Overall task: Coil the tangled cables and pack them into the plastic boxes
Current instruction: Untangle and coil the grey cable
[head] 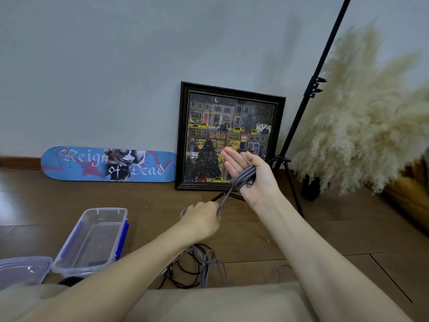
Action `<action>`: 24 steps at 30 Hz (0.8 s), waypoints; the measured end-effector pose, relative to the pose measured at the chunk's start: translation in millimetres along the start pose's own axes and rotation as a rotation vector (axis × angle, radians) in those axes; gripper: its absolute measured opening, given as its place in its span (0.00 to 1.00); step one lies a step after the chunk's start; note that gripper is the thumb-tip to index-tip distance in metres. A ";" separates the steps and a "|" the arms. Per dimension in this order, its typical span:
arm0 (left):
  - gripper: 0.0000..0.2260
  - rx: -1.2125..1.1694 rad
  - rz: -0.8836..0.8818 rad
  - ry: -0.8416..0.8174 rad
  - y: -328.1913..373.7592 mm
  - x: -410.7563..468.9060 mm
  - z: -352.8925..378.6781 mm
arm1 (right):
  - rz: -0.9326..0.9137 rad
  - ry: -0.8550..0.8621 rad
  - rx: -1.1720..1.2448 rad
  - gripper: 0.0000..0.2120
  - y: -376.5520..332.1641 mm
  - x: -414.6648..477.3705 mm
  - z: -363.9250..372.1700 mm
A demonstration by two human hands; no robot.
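**Cable part-wound on the right hand; two clear boxes on the floor**

A clear plastic box (92, 240) with blue side latches stands open on the wooden floor (46, 205), left of the hands. No cable lies in it; a small dark shape shows at its near wall, but what it is cannot be told. A second clear container (25, 268) sits just beside it at the floor's near left and is cut off by the frame, so its contents cannot be made out.

The grey braided cable (243, 176) is looped in several turns around the palm of the raised right hand (262, 180), whose fingers are extended. The cable's connector (249, 183) rests at the heel of the palm. From the loops, one strand runs taut down and left to the left hand (203, 220), which grips it in a closed fist.

A tangle of dark and grey cables (199, 263) lies on the floor below the left hand, near the floor's near edge.
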State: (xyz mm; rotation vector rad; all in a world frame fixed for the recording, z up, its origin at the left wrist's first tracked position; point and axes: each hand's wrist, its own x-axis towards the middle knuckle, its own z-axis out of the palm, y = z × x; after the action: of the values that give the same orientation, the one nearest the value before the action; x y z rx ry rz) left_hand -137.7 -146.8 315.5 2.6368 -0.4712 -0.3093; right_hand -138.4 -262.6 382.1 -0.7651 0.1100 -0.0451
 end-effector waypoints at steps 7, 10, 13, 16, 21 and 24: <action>0.16 0.112 0.014 -0.153 0.9 -9.2 0.6 | -0.190 0.080 -0.148 0.22 -8.6 22.7 -16.6; 0.12 -0.048 0.125 -0.130 -1.1 -7.5 -5.6 | -0.321 0.142 -0.321 0.27 -17.3 22.0 -18.7; 0.09 -0.045 0.169 -0.133 -0.2 -6.3 -8.4 | -0.382 0.185 -0.417 0.28 -19.5 22.7 -20.2; 0.08 -0.012 0.203 -0.133 5.0 -8.6 -7.4 | -0.433 0.217 -0.590 0.28 -15.8 25.5 -21.4; 0.10 -0.111 0.235 -0.098 12.3 -11.3 -11.2 | -0.581 0.336 -1.167 0.15 -9.8 28.2 -23.3; 0.11 -0.246 0.209 -0.161 12.1 -10.4 -20.8 | -0.629 0.293 -1.630 0.23 -5.9 28.8 -24.5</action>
State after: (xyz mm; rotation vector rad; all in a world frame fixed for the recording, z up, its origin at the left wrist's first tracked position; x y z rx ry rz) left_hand -144.6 -145.2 340.7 2.3117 -0.7079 -0.4816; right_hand -112.7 -286.1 366.2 -2.4012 0.1735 -0.7352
